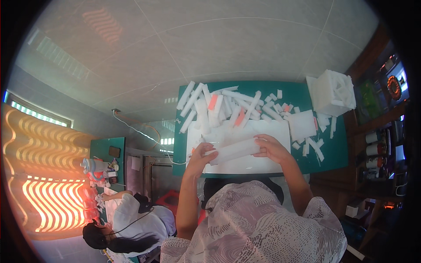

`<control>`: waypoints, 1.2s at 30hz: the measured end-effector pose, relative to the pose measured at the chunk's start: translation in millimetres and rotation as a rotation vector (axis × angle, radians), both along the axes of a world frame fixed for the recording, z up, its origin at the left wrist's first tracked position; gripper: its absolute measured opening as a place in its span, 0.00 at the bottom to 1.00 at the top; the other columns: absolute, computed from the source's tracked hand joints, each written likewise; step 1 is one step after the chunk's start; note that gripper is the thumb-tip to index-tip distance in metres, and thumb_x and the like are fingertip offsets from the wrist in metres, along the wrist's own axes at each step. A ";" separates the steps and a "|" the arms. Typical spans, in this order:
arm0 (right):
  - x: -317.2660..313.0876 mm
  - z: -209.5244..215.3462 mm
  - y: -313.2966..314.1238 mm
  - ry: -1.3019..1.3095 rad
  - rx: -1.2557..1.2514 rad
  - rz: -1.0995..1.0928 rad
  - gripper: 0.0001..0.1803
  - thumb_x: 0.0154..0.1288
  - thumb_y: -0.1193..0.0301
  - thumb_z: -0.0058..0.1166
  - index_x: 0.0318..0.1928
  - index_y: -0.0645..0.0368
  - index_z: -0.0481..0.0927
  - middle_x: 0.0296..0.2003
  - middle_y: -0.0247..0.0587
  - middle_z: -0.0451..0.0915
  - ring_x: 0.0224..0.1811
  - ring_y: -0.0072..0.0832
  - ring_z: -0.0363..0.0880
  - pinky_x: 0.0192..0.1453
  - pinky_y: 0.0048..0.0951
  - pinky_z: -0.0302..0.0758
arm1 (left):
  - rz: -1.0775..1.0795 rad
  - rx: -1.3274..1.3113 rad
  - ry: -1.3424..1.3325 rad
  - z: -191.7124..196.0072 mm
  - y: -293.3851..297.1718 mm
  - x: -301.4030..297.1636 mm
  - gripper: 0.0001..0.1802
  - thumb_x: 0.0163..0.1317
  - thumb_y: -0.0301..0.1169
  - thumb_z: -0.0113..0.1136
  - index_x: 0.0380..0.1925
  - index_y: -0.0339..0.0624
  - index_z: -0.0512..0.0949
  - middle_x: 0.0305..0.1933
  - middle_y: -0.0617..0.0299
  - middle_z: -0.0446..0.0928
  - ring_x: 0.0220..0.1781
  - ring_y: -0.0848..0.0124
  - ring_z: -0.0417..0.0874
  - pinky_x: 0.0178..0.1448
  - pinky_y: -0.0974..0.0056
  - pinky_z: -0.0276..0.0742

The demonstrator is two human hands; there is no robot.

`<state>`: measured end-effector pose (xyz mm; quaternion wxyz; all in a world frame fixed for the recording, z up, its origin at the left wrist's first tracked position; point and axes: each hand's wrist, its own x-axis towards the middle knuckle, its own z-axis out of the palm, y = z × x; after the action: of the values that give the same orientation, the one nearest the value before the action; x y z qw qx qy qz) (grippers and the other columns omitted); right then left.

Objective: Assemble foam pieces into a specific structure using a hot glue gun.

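A long white foam strip (234, 151) is held level above a white board (274, 129), one end in each hand. My left hand (202, 157) grips its left end with the thumb along the top. My right hand (272, 149) closes on the other end, fingers and thumb pinching it. Just beyond lies a heap of white foam strips (199, 103), a few bearing orange-pink patches (213, 102). A squarish white foam block (302, 124) sits to the right of the board.
The board rests on a green table (337, 151). Small foam offcuts (315, 149) lie at its right, and a large hollow foam box (333, 94) stands at the back right corner. Another person (131, 223) works at a second green table (105, 147) on the left. Dark shelves (372, 175) line the right.
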<state>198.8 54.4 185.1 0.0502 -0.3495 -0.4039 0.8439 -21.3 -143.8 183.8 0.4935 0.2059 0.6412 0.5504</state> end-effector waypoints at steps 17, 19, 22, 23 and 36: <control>-3.0 63.8 -7.3 0.066 1.278 0.328 0.33 0.50 0.73 0.64 0.59 0.54 0.69 0.57 0.43 0.69 0.59 0.39 0.68 0.55 0.33 0.73 | 0.001 -0.014 -0.396 7.1 1.1 -6.7 0.23 0.63 0.48 0.50 0.49 0.44 0.66 0.48 0.55 0.70 0.37 0.64 0.77 0.32 0.59 0.75; -3.4 65.0 -8.0 0.053 1.225 0.272 0.30 0.51 0.71 0.64 0.57 0.54 0.71 0.56 0.44 0.70 0.56 0.39 0.70 0.54 0.32 0.74 | -0.012 -0.014 -0.420 8.1 -2.0 -9.2 0.24 0.63 0.49 0.50 0.50 0.44 0.65 0.49 0.54 0.69 0.37 0.63 0.77 0.31 0.60 0.75; -2.9 68.0 -7.2 0.035 1.219 0.261 0.29 0.51 0.69 0.65 0.56 0.54 0.72 0.55 0.45 0.71 0.53 0.38 0.72 0.52 0.32 0.75 | -0.055 0.038 -0.414 12.5 -10.8 -7.4 0.30 0.62 0.50 0.52 0.57 0.43 0.62 0.54 0.52 0.67 0.46 0.59 0.77 0.40 0.57 0.77; -2.9 69.1 -7.3 0.038 1.218 0.271 0.29 0.50 0.68 0.65 0.55 0.54 0.72 0.54 0.45 0.72 0.52 0.38 0.73 0.51 0.32 0.75 | -0.056 0.218 -0.158 12.3 -15.8 -3.2 0.33 0.59 0.47 0.56 0.59 0.43 0.60 0.58 0.51 0.65 0.51 0.57 0.75 0.48 0.55 0.75; -5.3 81.4 -13.8 0.052 1.150 0.295 0.32 0.41 0.76 0.69 0.53 0.57 0.75 0.49 0.42 0.76 0.50 0.34 0.75 0.52 0.31 0.76 | -0.062 0.166 0.718 50.7 -30.1 11.7 0.36 0.38 0.26 0.76 0.52 0.38 0.72 0.55 0.56 0.75 0.59 0.65 0.73 0.64 0.61 0.66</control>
<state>193.5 40.6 266.5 0.1233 -0.1857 -0.8393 0.4958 -9.6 -173.9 234.5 0.2352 0.4444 0.7202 0.4780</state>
